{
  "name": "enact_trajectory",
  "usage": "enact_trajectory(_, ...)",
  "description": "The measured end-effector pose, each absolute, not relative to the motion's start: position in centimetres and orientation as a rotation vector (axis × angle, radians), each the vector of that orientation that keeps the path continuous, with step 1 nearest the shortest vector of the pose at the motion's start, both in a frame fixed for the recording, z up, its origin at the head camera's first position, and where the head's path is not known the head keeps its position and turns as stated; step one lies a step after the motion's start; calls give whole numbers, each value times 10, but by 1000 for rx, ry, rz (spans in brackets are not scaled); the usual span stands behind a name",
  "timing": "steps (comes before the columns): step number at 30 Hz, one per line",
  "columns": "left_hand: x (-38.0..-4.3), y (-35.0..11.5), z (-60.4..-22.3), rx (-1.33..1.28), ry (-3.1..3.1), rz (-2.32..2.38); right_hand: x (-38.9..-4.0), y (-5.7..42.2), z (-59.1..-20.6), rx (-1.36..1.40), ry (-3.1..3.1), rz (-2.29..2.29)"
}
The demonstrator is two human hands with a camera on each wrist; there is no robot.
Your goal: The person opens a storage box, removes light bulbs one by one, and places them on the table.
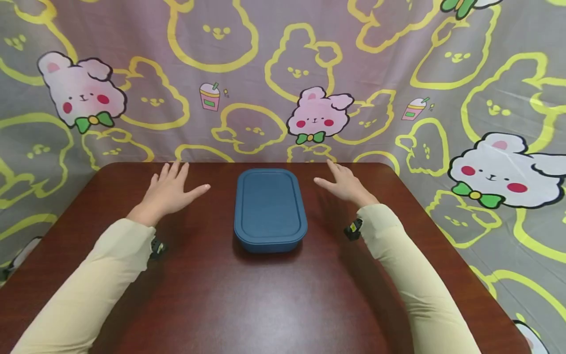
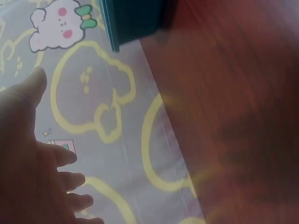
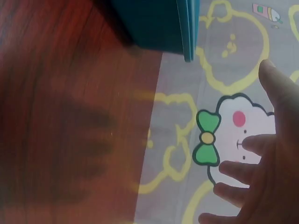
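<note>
A blue rectangular lidded container point(image 1: 270, 206) stands on the brown table, its lid on top. To its left is my left hand point(image 1: 167, 192), fingers spread and thumb pointing toward the box, holding nothing. On the other side my right hand point(image 1: 342, 182) is held with straight fingers, apart from the box and also holding nothing. In the left wrist view, the left hand point(image 2: 28, 149) shows spread fingers, with a corner of the container point(image 2: 135, 21) at the top. The right wrist view shows the right hand point(image 3: 266, 158) likewise, the container point(image 3: 154, 23) above it.
The dark brown wooden table point(image 1: 269, 305) has rounded far corners. Behind and around it hangs a curtain point(image 1: 247, 73) printed with yellow outlines and white rabbits. A small black device point(image 1: 353, 229) sits at the right wrist, another black device point(image 1: 157, 248) at the left.
</note>
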State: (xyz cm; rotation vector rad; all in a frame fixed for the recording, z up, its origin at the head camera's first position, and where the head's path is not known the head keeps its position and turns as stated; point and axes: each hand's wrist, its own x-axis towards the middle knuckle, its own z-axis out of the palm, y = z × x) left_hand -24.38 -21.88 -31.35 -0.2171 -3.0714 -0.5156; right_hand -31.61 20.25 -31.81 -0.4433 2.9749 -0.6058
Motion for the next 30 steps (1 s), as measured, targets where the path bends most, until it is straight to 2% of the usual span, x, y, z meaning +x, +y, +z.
enact_trajectory(24,-246,-164,-361,-484,-3042,-868,-300,165,-352,-466,2648,-1041)
enact_trajectory(30,-247,-159,-371,-459,-3022,-1028,-300,159,-362,-499,2603,-1063)
